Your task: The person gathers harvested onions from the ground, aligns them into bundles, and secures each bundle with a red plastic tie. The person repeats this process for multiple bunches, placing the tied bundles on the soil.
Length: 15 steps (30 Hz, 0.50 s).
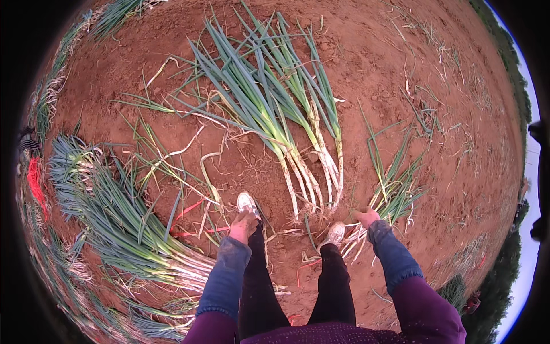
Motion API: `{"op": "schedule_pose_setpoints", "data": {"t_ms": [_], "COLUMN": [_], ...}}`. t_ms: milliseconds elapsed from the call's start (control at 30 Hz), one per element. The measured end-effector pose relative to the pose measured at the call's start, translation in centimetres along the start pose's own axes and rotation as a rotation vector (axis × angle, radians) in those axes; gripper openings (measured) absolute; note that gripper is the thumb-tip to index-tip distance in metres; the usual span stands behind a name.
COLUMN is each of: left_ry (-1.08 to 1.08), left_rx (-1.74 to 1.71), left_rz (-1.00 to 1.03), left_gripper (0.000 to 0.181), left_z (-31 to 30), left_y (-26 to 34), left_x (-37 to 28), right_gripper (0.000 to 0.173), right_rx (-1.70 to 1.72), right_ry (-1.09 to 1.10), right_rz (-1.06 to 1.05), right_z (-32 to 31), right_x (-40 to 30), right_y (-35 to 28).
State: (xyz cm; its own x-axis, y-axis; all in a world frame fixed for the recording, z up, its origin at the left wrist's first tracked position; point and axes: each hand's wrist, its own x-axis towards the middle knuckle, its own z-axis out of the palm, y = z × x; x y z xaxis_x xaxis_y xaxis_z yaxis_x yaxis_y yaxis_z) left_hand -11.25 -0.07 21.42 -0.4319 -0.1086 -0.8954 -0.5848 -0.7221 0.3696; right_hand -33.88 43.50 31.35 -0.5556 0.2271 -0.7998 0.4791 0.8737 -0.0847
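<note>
My left hand [244, 225] hangs over my left shoe [245, 201], its fingers loosely curled; I cannot tell whether anything is in them. My right hand [366, 216] is beside my right shoe [336, 233], above a small heap of thin green onions [394, 189]. Its fingertips are too small in view to show whether they pinch a stalk. Ahead of my feet lies a loose group of long green onions [275, 124], white roots toward me and green leaves pointing away. A large pile of green onions [129, 232] spreads to my left.
Reddish bare soil [365, 56] carries scattered trimmed leaves [425, 112]. Red ribbon [189, 213] lies among loose stalks near my left foot. A red bundle [35, 185] and long rows of onions [49, 94] run along the far left. Trees [494, 279] border the field at right.
</note>
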Motion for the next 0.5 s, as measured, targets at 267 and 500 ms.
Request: {"op": "schedule_pose_setpoints", "data": {"t_ms": [267, 500], "left_ry": [-0.02, 0.338], "left_rx": [0.022, 0.114], "left_rz": [0.152, 0.252], "left_gripper": [0.073, 0.097], "left_z": [12.6, 19.5], "left_y": [-10.2, -15.8], "left_x": [27.6, 35.2], "right_gripper": [0.117, 0.113], "right_rx": [0.236, 0.463], "right_ry": [0.069, -0.092], "right_rz": [0.022, -0.207], "right_z": [7.9, 12.6], "right_x": [28.0, 36.5], "right_y": [-3.9, 0.8]}}
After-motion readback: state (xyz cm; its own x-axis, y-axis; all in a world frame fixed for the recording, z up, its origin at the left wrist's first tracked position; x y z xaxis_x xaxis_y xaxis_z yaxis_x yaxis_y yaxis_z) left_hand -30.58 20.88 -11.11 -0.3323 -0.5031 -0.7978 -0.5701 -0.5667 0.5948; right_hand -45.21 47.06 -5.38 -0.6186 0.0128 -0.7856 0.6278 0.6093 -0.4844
